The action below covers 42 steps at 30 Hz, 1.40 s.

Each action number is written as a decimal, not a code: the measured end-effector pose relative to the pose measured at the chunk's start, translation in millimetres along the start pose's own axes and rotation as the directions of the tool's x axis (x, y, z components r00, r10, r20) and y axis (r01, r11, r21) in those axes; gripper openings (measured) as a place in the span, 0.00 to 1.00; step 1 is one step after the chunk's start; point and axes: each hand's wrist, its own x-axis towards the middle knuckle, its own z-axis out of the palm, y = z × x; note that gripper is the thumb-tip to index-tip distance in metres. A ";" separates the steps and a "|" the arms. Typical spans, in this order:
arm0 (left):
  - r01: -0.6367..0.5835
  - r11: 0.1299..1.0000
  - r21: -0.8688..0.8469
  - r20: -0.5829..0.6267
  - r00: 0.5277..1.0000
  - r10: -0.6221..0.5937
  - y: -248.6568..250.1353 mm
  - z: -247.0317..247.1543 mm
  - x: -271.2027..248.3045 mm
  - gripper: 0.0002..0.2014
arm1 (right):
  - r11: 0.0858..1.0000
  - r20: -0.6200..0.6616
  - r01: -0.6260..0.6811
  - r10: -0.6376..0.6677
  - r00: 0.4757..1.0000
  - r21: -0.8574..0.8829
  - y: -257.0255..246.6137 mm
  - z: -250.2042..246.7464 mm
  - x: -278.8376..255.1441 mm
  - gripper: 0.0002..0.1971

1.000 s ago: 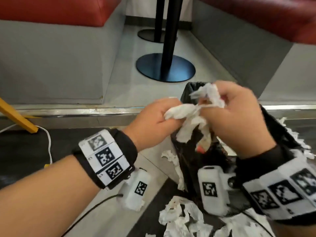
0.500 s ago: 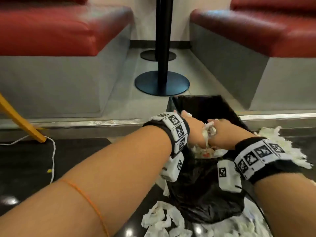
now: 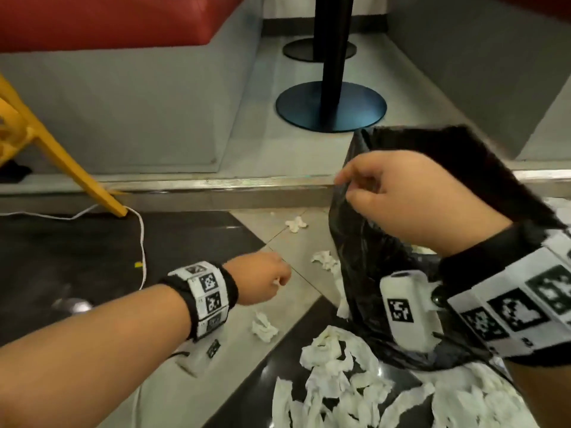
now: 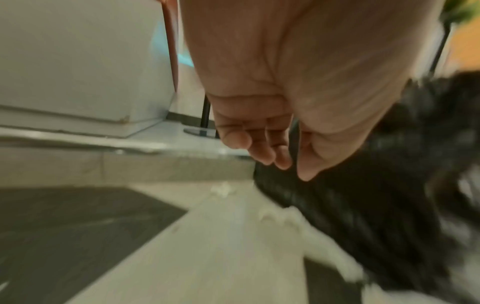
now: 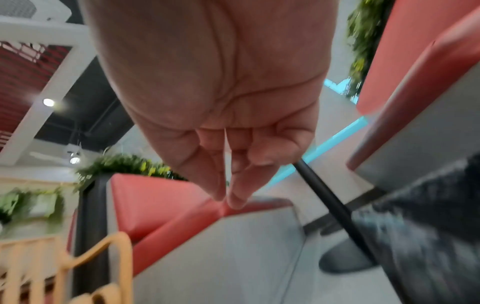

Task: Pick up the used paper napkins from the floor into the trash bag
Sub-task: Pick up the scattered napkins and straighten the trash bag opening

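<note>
Beside the bag [image 3: 386, 242], the right hand [image 3: 414, 199] is pinching its rim, probably keeping the mouth open, while the left hand [image 3: 259, 278], fingers loosely curled and empty, is reaching low toward napkins [image 3: 324, 261] lying just left of the bag.

Trash bag [image 3: 383, 242]: thin black plastic film, crinkled, a faint sheen seen on the folds. Napkins [image 3: 336, 369]: white paper, crumpled and torn, matt. Floor [image 3: 191, 242]: dark tiles polished and glossy, light spots reflected; pale tiles beside them duller and smooth. Step edging [image 3: 216, 183]: a strip of brushed metal, shiny. Table base [image 3: 330, 108]: dark metal disc, smooth, a satin finish noted. Bench seat [image 3: 108, 20]: red upholstery, smooth, leather-like; its plinth grey and matt. Chair leg [image 3: 77, 177]: yellow, smooth, painted look. Wristbands [image 3: 210, 295]: black cloth, with matt printed white tags.
</note>
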 end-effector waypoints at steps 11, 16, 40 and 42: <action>-0.144 0.987 0.072 0.255 0.959 0.121 -46.0 147.0 -4.8 0.17 | 0.932 0.367 -0.354 0.356 0.859 -0.077 45.7 211.1 -2.8 0.18; -0.088 0.996 0.009 0.110 0.990 0.087 -63.5 139.1 18.5 0.13 | 0.843 0.395 -0.487 0.537 0.745 -0.229 89.7 255.6 7.6 0.32; 0.032 0.999 0.029 -0.070 0.997 -0.030 -101.0 65.2 211.3 0.13 | 0.827 0.521 -0.466 0.560 0.644 -0.314 125.7 280.3 -3.0 0.26; 0.060 0.998 -0.023 -0.140 0.988 -0.062 -94.9 72.4 204.8 0.10 | 0.825 0.481 -0.455 0.565 0.670 -0.335 124.8 282.3 -3.4 0.21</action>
